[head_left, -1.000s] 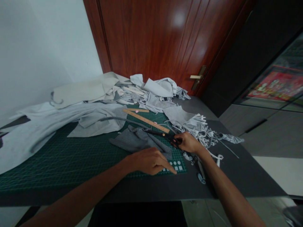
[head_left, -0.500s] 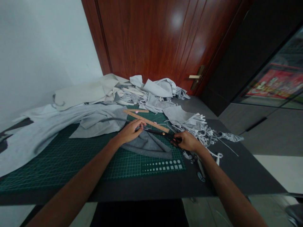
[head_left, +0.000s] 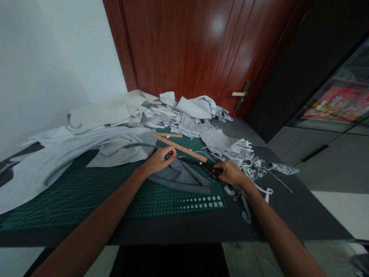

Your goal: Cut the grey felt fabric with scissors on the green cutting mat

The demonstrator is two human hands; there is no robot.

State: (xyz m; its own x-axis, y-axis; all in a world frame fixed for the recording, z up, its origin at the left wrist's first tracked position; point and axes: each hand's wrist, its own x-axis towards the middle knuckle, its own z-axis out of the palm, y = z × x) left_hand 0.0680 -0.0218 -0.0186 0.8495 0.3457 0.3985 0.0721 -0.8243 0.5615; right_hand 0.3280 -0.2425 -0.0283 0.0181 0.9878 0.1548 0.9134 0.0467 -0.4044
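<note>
In the middle of the dark table (head_left: 184, 229), on the green cutting mat (head_left: 100, 198), the dark grey cloth (head_left: 180, 175) lies rumpled between the two hands. The right hand (head_left: 230, 172) is wrapped around the handles of the black scissors (head_left: 201, 163), whose blades point left along the cloth's far edge; how far apart they stand I cannot tell. The left hand (head_left: 159, 159) pinches narrowly, thumb against fingers, at that edge near the blade tips. A thin grey strip (head_left: 141, 145) trails leftward from it over the pale grey cloth (head_left: 123, 153).

What worries me is how near those pinching fingers are to the tips: if the blades close while the hand slips toward them, a fingertip could be nicked. The dark cloth looks soft and lies in folds, so slack could let it bunch between the blades and leave a ragged edge. A fold tucked underneath might be cut by mistake. The long wooden ruler (head_left: 180, 147) lies just beyond the blades, where a wide swing could knock it. The heap of pale strips (head_left: 249, 163) sits near the handles, and a loose end could snag.
</note>
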